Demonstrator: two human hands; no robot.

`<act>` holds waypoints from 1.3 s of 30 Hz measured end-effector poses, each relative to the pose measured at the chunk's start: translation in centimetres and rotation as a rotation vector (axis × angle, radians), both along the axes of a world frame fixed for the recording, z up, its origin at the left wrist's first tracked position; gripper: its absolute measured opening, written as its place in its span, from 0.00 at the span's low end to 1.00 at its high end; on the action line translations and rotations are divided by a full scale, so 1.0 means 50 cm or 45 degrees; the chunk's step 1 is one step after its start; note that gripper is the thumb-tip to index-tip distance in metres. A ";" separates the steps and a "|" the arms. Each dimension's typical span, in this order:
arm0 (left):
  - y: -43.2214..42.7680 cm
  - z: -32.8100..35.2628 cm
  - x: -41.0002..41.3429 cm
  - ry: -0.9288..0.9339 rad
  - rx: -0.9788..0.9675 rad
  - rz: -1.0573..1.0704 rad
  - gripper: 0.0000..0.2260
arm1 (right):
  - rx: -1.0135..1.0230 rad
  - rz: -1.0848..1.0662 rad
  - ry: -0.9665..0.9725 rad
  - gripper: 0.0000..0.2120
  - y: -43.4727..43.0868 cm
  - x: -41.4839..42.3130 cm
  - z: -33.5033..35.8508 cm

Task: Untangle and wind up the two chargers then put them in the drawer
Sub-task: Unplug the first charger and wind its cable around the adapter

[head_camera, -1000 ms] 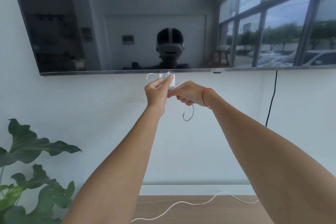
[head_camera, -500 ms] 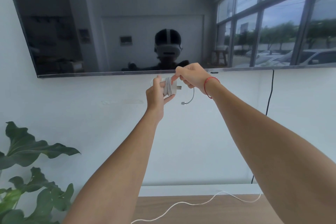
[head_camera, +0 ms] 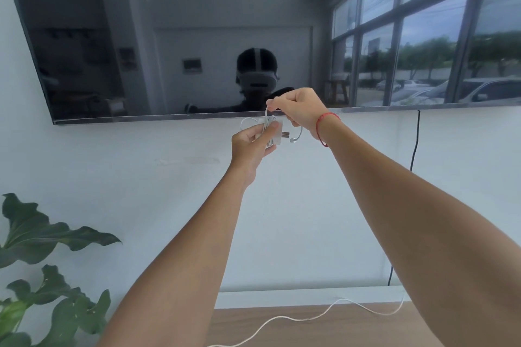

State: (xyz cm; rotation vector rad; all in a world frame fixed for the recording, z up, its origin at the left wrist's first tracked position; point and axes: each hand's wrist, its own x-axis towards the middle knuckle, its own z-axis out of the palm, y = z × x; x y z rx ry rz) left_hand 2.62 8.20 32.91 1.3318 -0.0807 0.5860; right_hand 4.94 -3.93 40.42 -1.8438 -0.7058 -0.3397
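The left hand [head_camera: 251, 146] clamps the light, rigid charger block [head_camera: 278, 136]; the right hand [head_camera: 300, 110] pinches its limp cable [head_camera: 266, 118] between fingers [head_camera: 273, 102] just above (likely slippery).

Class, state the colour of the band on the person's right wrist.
Red. The band shows best in the head view, the only one given.

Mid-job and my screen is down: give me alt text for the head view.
The left hand grips a white charger with its cable wound round it, while the right hand pinches that cable just above, before a wall-mounted TV. A second white cable lies unwound on the wooden surface below.
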 end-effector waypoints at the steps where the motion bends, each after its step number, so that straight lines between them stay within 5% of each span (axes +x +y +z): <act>1: -0.001 0.001 0.002 0.002 0.008 0.007 0.17 | 0.020 -0.017 -0.001 0.14 -0.001 0.004 -0.002; 11: -0.019 0.040 -0.003 -0.073 -0.036 -0.135 0.11 | 0.346 -0.208 0.317 0.08 -0.019 0.042 -0.065; 16: -0.036 0.044 0.006 -0.080 -0.145 -0.141 0.09 | 0.320 -0.181 0.371 0.14 -0.006 0.053 -0.091; 28: -0.032 0.011 0.021 0.021 -0.160 0.024 0.14 | 0.226 -0.134 0.682 0.08 0.030 0.058 -0.145; 39: -0.005 -0.013 0.016 0.062 -0.232 0.132 0.13 | -0.006 0.036 0.658 0.09 0.067 0.037 -0.158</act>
